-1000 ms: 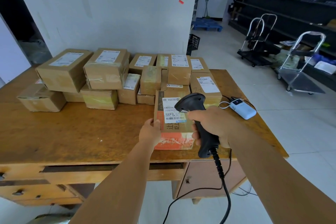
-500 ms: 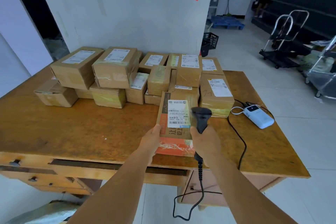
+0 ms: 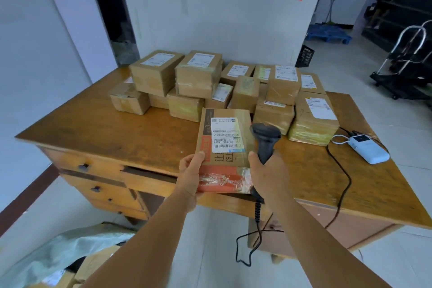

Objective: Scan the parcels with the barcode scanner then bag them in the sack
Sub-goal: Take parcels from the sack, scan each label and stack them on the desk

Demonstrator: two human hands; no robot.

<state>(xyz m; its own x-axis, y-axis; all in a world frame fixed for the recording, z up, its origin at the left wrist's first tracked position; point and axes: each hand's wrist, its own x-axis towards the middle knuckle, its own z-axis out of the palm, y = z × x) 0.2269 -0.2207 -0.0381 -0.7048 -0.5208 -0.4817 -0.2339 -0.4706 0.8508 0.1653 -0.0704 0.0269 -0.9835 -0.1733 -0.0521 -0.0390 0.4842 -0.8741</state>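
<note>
Parcel (image 3: 224, 147): brown-and-orange carton, white label reading "C3 R85 [X50]" with barcode, held above desk (image 3: 117, 131) front edge. Left hand (image 3: 190, 175) gripped its left edge. Right hand (image 3: 268, 175) clenched round black barcode scanner (image 3: 265, 140) beside label. Sack (image 3: 58, 255) lay on floor, lower left.

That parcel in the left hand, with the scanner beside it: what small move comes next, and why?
Probably swing the parcel down left toward the sack. The left hand has it lifted off the desk, and the scanner points past its label, so scanning looks done.
</note>
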